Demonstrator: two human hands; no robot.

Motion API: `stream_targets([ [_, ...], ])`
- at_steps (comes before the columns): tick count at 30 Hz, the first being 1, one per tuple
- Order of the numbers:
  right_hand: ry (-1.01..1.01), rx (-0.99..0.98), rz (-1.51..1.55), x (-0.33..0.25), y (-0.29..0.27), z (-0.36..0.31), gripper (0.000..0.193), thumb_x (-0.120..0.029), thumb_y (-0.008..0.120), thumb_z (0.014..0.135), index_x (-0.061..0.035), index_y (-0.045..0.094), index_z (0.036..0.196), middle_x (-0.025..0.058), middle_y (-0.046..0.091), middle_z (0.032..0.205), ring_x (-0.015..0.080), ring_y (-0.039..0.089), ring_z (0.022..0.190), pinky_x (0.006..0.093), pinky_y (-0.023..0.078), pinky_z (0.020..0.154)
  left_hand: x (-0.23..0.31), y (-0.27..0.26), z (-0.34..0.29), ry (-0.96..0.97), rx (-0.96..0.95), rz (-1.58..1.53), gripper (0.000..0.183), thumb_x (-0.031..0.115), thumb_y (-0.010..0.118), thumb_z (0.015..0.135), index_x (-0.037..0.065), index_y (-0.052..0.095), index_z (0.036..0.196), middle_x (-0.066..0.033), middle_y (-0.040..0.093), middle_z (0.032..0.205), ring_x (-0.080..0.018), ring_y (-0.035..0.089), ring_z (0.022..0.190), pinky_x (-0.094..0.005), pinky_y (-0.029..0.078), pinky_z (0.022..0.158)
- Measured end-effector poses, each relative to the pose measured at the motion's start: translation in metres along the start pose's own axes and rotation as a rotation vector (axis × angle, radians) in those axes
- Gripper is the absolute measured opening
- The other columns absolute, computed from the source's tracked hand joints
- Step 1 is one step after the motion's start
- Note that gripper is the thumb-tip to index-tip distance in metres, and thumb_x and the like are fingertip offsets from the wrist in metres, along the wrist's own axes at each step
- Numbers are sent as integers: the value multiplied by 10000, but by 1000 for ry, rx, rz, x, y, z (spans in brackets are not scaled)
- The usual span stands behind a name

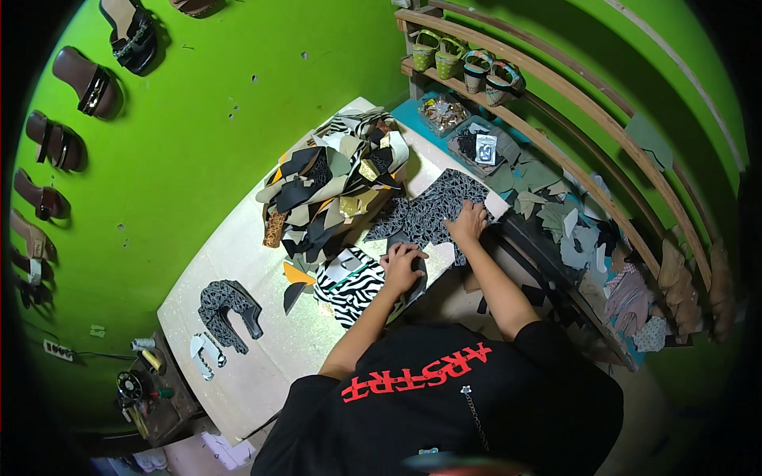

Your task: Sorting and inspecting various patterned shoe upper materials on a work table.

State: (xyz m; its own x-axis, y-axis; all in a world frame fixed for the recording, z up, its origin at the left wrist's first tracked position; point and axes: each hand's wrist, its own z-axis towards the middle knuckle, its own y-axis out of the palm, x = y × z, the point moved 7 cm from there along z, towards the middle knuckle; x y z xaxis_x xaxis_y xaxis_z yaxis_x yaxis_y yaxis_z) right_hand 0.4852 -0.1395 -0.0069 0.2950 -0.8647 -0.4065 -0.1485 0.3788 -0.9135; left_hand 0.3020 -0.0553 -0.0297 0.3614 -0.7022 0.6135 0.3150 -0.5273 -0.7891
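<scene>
My left hand (403,267) lies with fingers apart on a dark grey piece (417,284) near the table's front edge, next to a zebra-print piece (361,289). Farther right, my right hand (467,223) presses spread fingertips onto a black-and-grey patterned sheet of material (436,208). That sheet lies flat, with its irregular edge close to my left fingers. Whether a small thing sits under either palm is hidden. Just beyond my left hand rises a heap of cut scraps (333,178) in black, olive, cream, yellow and zebra print.
Curved patterned pieces (226,309) lie on the pale table (274,381) at left, above a sewing machine (131,386). Sandals (89,82) hang on the green wall. Small baby shoes (449,57) stand on a wooden rack. Clear tubs (443,113) and loose scraps (583,246) fill the right side.
</scene>
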Motion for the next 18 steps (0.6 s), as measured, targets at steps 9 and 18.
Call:
stream_targets([
  [9, -151, -18, -26, 0, 14, 4, 476, -252, 705, 659, -105, 510, 1068, 108, 475, 1056, 291, 398, 1072, 433, 329, 881, -3, -2, 7, -40, 12, -39, 421, 134, 756, 540, 239, 628, 928, 18, 505, 1113, -226, 363, 1129, -438, 229, 898],
  [18, 13, -39, -45, 0, 4, 5, 568, -289, 724, 646, -28, 466, 1080, 177, 431, 1129, 328, 387, 1099, 446, 333, 907, -5, 1, 8, -47, 28, -60, 313, 153, 698, 624, 210, 624, 922, 5, 518, 1107, -232, 367, 1131, -436, 232, 905],
])
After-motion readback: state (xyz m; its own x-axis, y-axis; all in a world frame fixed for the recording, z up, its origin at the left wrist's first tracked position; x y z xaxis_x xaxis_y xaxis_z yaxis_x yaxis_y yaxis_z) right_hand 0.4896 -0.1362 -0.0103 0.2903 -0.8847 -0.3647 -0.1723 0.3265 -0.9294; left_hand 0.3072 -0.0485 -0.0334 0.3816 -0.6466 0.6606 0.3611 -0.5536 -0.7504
